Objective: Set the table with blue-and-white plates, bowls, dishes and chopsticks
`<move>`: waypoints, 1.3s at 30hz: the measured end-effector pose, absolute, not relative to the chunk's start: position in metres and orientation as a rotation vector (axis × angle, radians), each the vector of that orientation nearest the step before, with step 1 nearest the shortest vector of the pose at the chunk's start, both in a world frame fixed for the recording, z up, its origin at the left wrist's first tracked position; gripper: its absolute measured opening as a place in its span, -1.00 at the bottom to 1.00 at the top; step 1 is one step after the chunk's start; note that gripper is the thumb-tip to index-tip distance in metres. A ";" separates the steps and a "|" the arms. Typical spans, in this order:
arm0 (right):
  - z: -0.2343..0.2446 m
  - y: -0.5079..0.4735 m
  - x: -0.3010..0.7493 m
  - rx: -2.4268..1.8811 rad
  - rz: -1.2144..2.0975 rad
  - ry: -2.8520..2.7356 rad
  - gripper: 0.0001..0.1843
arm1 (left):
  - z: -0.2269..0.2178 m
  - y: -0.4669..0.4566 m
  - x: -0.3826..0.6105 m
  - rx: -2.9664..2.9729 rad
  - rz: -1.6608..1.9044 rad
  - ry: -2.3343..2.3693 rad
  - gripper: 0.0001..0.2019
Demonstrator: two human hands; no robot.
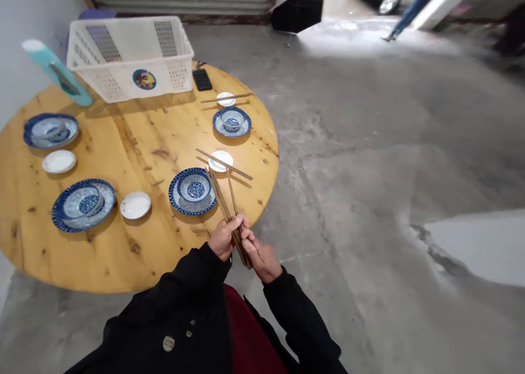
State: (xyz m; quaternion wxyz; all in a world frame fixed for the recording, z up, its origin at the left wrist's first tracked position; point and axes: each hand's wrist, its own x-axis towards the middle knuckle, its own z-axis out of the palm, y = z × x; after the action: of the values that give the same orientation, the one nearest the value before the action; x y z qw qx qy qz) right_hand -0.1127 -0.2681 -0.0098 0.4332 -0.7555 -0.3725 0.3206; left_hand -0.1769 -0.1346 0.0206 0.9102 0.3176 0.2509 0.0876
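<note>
A bundle of brown wooden chopsticks (222,203) is between my two hands, in front of the table's near right edge. My left hand (223,238) is closed around it from the left. From the right, my right hand (261,256) grips the lower part, its fingers wrapped on the sticks. One chopstick (231,191) fans out from the rest. Just beyond the tips, a pair of chopsticks (235,170) rests across a small white dish (221,161). Left of the bundle sits a blue-and-white plate (174,199) with a bowl (194,188) on it.
The round wooden table (135,144) also bears a white plastic basket (123,84), a black phone (202,80) and a turquoise object (57,73). More plates with bowls and small dishes stand around it. On the far floor lie a black umbrella (297,14) and a person's leg (408,16) shows.
</note>
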 end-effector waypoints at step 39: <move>-0.009 -0.225 0.283 -1.976 0.521 -1.299 -0.59 | 0.037 -0.149 0.218 0.586 0.829 0.993 -0.37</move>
State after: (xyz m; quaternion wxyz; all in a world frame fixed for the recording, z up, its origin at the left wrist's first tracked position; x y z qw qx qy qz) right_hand 0.2829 -0.2250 -0.0092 0.3526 -0.7637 -0.5020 0.2012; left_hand 0.2181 -0.1487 0.0370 0.7583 0.2689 0.4560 0.3805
